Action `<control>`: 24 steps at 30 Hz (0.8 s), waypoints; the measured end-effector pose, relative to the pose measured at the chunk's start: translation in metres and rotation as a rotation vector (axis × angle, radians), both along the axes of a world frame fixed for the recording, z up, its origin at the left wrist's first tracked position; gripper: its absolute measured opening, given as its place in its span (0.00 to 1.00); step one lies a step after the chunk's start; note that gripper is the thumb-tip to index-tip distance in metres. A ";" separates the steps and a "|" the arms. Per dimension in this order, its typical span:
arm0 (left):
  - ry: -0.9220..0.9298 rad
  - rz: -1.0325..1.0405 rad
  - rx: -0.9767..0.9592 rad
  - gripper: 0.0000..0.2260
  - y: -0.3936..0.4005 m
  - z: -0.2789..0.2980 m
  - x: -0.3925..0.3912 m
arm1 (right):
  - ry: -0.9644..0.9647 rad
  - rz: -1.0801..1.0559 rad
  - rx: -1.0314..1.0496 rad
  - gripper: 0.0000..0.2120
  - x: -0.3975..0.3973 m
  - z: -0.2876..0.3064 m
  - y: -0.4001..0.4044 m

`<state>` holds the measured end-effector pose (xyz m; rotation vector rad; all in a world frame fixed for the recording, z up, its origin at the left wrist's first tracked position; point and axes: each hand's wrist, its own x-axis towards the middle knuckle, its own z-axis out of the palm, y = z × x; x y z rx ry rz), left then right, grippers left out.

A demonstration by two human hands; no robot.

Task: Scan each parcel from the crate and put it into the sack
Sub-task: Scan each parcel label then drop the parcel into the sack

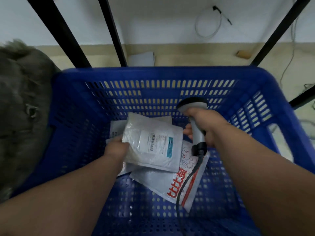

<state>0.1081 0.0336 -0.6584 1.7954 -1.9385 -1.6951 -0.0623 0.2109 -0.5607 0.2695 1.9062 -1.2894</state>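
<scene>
Blue crate: L hand grips white parcel, R hand grips scanner beside it.

Parcel-sorting area: slotted blue plastic crate holding white barcoded mailer bags, grey corded handheld scanner, black metal racking legs.

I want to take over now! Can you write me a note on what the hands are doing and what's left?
Left hand holds a white parcel, label up, over the blue crate.
Right hand grips the scanner, its head beyond the parcel.
A parcel with red print and at least one more lie in the crate.
Grey sack sits left of the crate.
Left: scan the held parcel, sack it, then the rest.
</scene>
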 end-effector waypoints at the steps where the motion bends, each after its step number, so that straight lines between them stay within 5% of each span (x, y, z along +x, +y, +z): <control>1: 0.035 0.000 -0.006 0.11 0.003 0.013 0.000 | 0.020 -0.002 -0.002 0.11 0.002 0.014 0.003; 15: 0.539 -0.123 -0.329 0.14 0.035 0.253 0.055 | 0.505 0.115 -0.046 0.11 0.111 0.201 0.068; 24: 0.712 -0.002 -0.383 0.15 0.030 0.309 0.106 | 0.809 0.441 -0.041 0.06 0.168 0.238 0.099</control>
